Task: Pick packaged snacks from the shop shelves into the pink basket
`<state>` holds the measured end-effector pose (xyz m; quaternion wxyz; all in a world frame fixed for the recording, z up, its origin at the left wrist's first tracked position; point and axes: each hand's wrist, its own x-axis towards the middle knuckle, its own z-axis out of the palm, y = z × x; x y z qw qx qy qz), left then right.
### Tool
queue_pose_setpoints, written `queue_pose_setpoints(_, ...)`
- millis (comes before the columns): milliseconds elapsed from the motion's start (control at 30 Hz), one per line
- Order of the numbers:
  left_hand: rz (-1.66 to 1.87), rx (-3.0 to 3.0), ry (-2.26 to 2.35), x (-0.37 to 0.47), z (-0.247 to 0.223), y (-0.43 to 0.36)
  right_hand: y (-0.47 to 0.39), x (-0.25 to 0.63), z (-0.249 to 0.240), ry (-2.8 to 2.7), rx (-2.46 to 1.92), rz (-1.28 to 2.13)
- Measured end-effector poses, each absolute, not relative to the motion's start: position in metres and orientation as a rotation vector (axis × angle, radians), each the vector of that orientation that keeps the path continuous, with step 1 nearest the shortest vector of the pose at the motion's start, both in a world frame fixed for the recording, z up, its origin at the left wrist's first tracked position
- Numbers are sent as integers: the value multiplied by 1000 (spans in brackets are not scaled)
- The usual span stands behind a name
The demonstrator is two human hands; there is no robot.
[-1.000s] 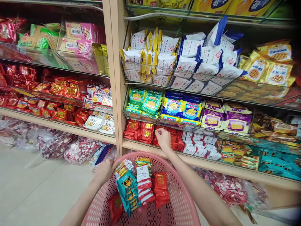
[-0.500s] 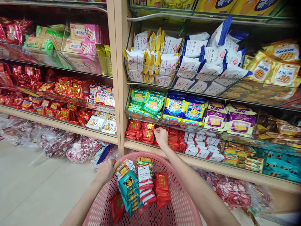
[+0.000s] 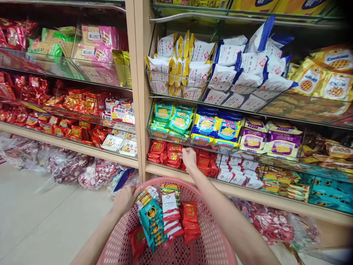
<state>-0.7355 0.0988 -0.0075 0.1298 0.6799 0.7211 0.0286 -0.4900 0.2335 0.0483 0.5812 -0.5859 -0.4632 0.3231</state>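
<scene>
My left hand (image 3: 125,201) is closed round the rim of the pink perforated plastic basket (image 3: 220,235). In the basket lie a row of teal snack packets (image 3: 151,217), white and red packets (image 3: 169,208), red packets (image 3: 190,221) and a yellow and white one (image 3: 147,195). My right hand (image 3: 189,159) reaches into the bottom shelf bin, its fingers pinched at the edge of a red snack packet (image 3: 173,156) with gold print. More red packets (image 3: 205,162) lie to its right, partly behind the hand.
Glass-fronted shelves hold green biscuit packs (image 3: 179,119), blue and yellow packs (image 3: 205,125) and purple packs (image 3: 282,141) just above. White packets (image 3: 237,171) fill the bin to the right. A wooden upright (image 3: 139,92) divides the shelving. Plastic bags of goods (image 3: 96,173) lie on the floor beneath.
My right hand has shifted very slightly and turned at the red packet, its fingers still together. My left hand and the basket are almost unmoved.
</scene>
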Motion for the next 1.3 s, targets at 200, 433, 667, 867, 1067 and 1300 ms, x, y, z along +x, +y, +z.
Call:
queue_pose_setpoints(200, 21, 1982, 2103, -736, -6, 98, 206, -489, 52, -985, -1202, 959)
queue_pose_setpoints(433, 73, 1965, 2131, -734, -8, 99, 137, -468, 61, -1240, -991, 1202)
queue_pose_setpoints(667, 51, 1963, 2129, -731, -8, 96, 87, -505, 95, -1986, -798, 1495)
queue_pose_setpoints(867, 62, 1983, 2146, -735, -11, 94, 69, -549, 84, -2713, -642, 1205)
queue_pose_setpoints(1067, 130, 1960, 2162, -733, -11, 92, 62, -576, 65, -3251, -580, 912)
queue_pose_setpoints(1300, 148, 1951, 2164, -734, -14, 92, 68, -611, 57, -3542, -475, 648)
